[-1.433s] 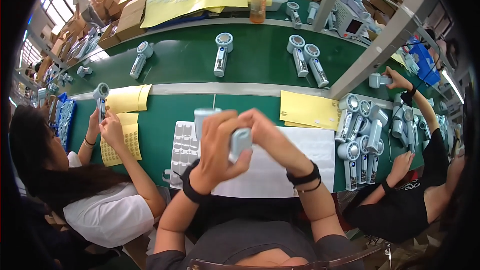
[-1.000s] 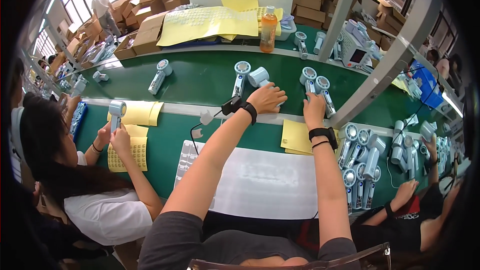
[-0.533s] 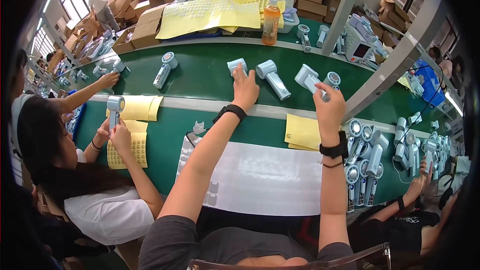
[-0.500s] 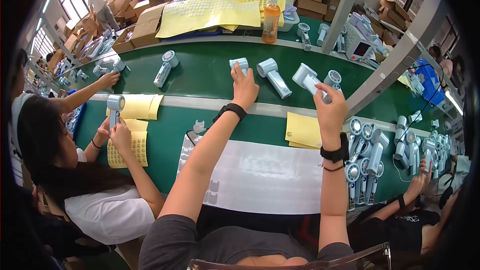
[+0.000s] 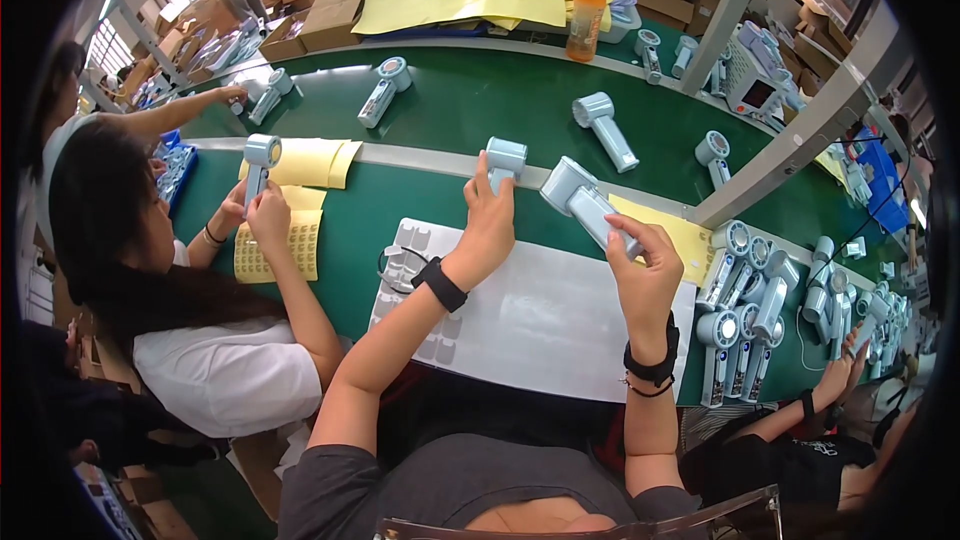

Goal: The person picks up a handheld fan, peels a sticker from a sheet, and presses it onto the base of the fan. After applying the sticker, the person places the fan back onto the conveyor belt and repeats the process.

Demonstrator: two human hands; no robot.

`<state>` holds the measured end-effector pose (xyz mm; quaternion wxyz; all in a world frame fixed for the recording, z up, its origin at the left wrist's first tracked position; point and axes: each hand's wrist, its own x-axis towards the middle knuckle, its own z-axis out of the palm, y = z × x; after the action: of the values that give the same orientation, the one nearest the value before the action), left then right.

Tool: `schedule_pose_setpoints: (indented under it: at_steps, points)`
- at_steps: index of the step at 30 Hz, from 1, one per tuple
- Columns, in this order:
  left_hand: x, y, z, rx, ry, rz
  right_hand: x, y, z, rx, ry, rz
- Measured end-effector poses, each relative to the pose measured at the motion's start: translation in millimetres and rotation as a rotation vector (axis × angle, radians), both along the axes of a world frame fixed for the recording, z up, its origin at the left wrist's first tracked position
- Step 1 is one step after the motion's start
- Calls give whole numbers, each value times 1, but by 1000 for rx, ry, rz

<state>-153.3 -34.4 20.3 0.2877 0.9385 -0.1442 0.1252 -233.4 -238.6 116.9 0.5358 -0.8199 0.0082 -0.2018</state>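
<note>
While hands (image 5: 488,230) hold fans (image 5: 577,192), boxes (image 5: 337,12) stand beyond green worktops (image 5: 400,190).

I am holding one handheld fan (image 5: 507,154) in my left hand (image 5: 487,225) and another fan (image 5: 590,208) in my right hand (image 5: 645,275). A sheet (image 5: 570,320) is lying on the table (image 5: 350,225) before me. A bunch of fans (image 5: 745,300) is lying to its right. A bottle (image 5: 586,20) is standing far behind, past a lone fan (image 5: 606,130).

I make out pale blue on the two near fans (image 5: 572,185), deep green on the table (image 5: 390,190), white with grey patches on the sheet (image 5: 560,330), dark-marked rows on the left yellow paper (image 5: 252,262).
</note>
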Motion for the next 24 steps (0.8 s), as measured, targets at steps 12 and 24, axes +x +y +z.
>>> schedule_pose_setpoints:
  at_steps: [12,24]
  points:
    - [-125,21,61,-628,-91,-255,-29,77,53,-21,-232,419]
    - [-144,88,42,-895,-268,-58,30,139,-63,-302,43,515]
